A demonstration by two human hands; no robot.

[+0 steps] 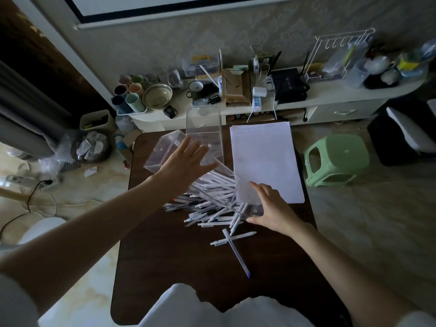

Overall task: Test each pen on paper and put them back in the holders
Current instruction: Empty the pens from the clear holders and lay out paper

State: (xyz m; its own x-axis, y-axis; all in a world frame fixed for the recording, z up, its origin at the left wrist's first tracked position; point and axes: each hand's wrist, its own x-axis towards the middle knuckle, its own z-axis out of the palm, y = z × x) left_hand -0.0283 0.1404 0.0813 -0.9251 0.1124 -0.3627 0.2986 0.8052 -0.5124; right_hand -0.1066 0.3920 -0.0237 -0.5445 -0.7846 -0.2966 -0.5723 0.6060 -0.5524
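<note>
Head view: A person seated at a dark desk (pixel 169 256) tips a clear holder, and white pens spill out of it in a heap.
Left hand (pixel 186 159): Its fingers are spread and straight, palm down on the far upper side of the tipped holder (pixel 221 182). Whether it presses or only touches cannot be told.
Right hand (pixel 271 208): Its fingers curl over the top and its thumb goes under the near end of the tipped holder, gripping it just beside the paper's near left corner.
Tipped holder: It slants from far left to near right across the middle of the desk, with pens inside. The clear hard plastic looks stiff and slick, and it would likely crack if dropped. Two opposite walls or an end edge give the surest hold.
Pens (pixel 207 210): Some lie inside the holder and the rest are fanned out on the desk at its near left. A crossed pair (pixel 232 239) lies nearer the person, one of them long with a blue tip. They look light, thin, rigid and apt to roll. Each is best pinched at mid-barrel, one at a time, from the loose edge of the heap.
Other holders: An empty holder (pixel 160 152) lies tilted at the far left, and an upright holder (pixel 204 125) stands at the far edge.
Paper (pixel 264 161): White sheets lie flat on the far right of the desk, with faint marks along the far end. Paper this thin will probably slide under a pen tip unless a hand steadies it.
Progress: By the look of the heap, testing has barely begun.
</note>
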